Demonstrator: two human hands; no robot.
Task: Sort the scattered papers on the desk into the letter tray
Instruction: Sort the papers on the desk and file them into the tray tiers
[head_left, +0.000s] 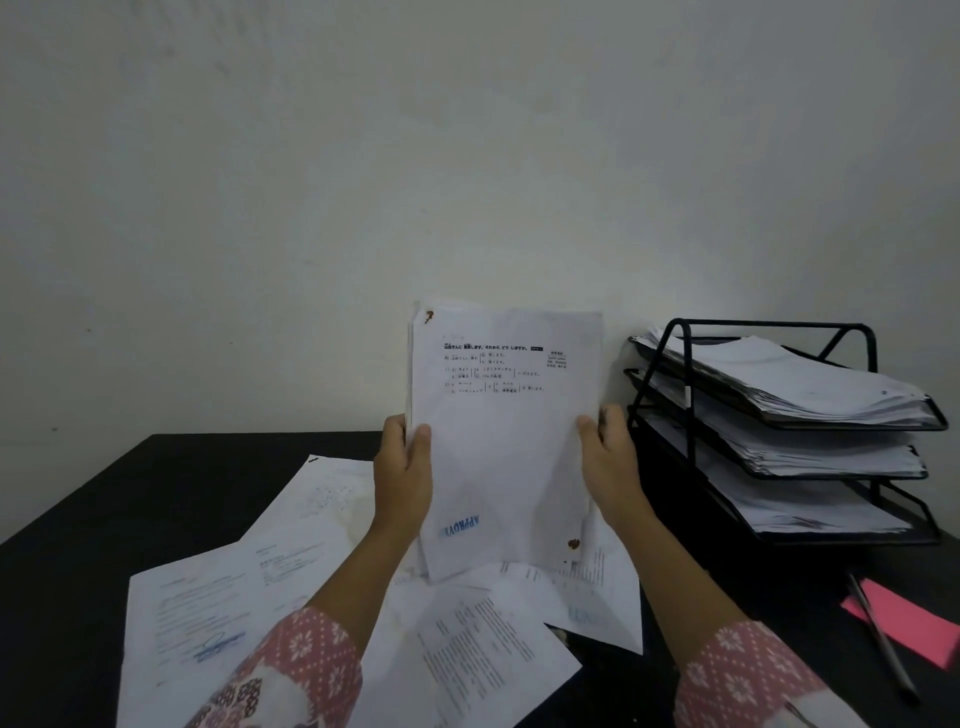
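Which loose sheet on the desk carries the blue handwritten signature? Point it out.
The leftmost sheet, lying flat beside the left sleeve. A blue pen scrawl crosses its lower half, and the other desk sheets show none.

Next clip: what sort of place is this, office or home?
Likely an office or home-study desk; I cannot tell which. A black three-tier letter tray stacked with paper, printed sheets scattered on the desk, and a pen on a pink note show it.

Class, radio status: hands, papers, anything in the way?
Left hand, right hand holding paper stack upright. Loose papers on desk. Letter tray tiers part-filled; nothing blocks it.
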